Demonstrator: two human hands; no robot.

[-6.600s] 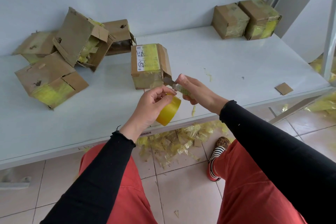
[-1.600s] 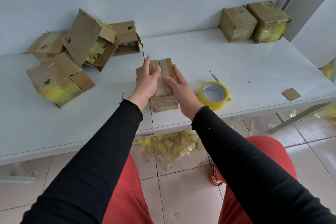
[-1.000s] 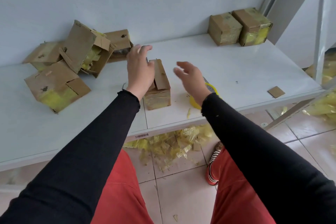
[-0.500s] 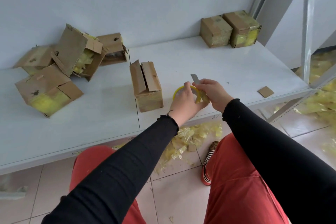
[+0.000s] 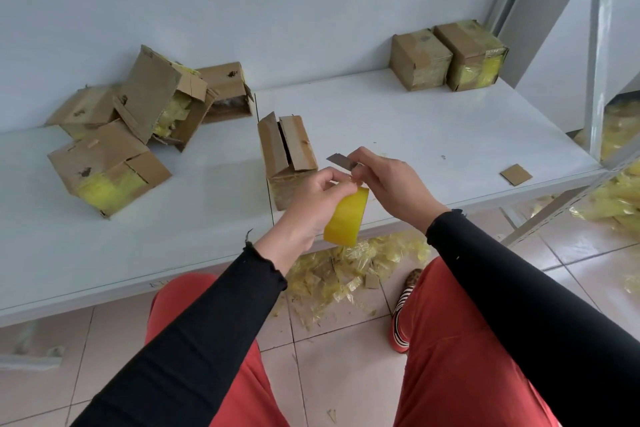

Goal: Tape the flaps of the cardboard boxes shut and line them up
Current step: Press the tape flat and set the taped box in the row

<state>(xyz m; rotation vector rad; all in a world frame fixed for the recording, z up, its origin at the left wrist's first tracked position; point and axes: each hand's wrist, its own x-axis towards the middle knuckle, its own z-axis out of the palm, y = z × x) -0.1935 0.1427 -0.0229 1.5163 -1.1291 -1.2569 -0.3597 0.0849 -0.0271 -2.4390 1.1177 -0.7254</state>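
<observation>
Raised since half a second ago, yellow tape roll [image 5: 346, 218] hangs in left hand [image 5: 313, 199] fingers, right hand [image 5: 388, 180] pinching blade [image 5: 341, 161]; light, stiff open cardboard box [image 5: 287, 152] rests on surface [image 5: 415, 128], best gripped by its sides.

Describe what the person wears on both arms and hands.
Both arms are in long, close-fitting black sleeves. The left sleeve ends at the wrist in a wavy, frilled cuff with a loose thread; the right sleeve has a similar edge. The left hand and right hand are bare: no gloves, and no rings or watch visible.

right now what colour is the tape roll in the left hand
Yellow, seen in the head view: the tape roll held by the left hand.
</observation>
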